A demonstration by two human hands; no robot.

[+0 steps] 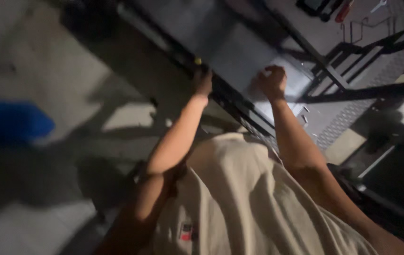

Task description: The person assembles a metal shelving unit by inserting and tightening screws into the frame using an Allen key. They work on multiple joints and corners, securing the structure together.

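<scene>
The blue object (10,120) on the floor is too blurred to identify. The left hand (203,81) hides what its fingers grip. Small parts (304,114) on the desk (239,52) are too small to tell.

A small red-and-white label (186,232) on the pale shirt's front

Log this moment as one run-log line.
left hand: on dark frame edge, by small yellow bit | right hand: fisted on grey panel | view: dim, blurred
</scene>
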